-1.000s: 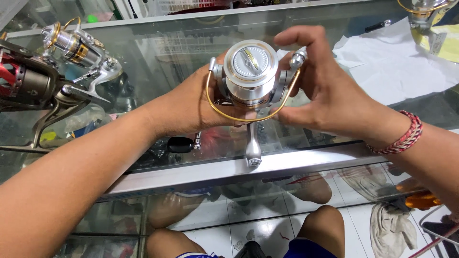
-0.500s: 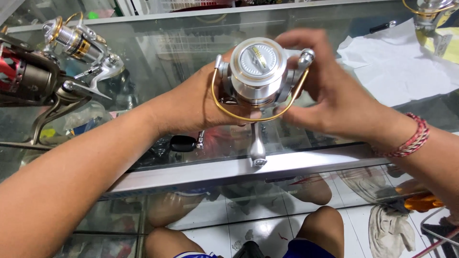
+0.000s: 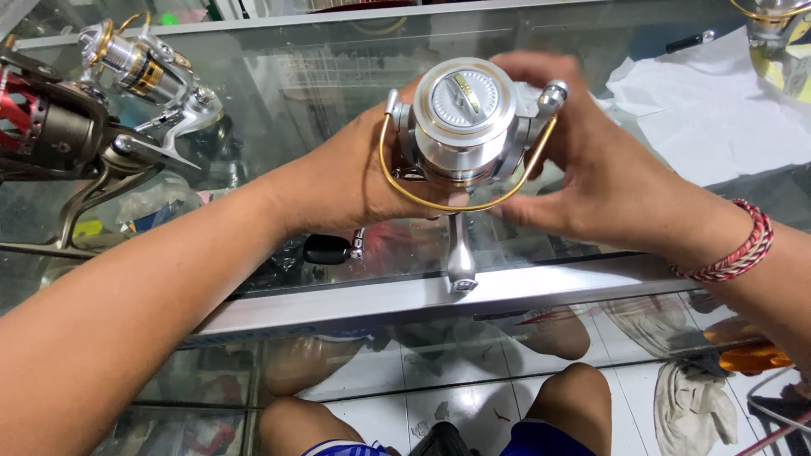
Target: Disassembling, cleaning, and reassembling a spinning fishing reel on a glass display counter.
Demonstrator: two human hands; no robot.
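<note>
A silver spinning fishing reel (image 3: pixel 465 122) with a gold bail wire is held over a glass counter, its spool top facing me and its foot pointing down at the counter's metal edge. My left hand (image 3: pixel 363 181) grips the reel body from the left. My right hand (image 3: pixel 591 169) wraps the reel from the right, fingers behind the spool and near the bail arm. A woven red bracelet (image 3: pixel 733 249) circles my right wrist.
Two other reels lie at the left: a silver and gold one (image 3: pixel 144 72) and a dark one with red parts (image 3: pixel 51 127). White paper (image 3: pixel 718 110) lies at the right. The glass counter (image 3: pixel 279 84) has a metal front edge (image 3: pixel 355 304); my knees show below.
The reel has stayed between both hands, tilting slightly so the spool top faces me more squarely. My fingers shifted a little around it.
</note>
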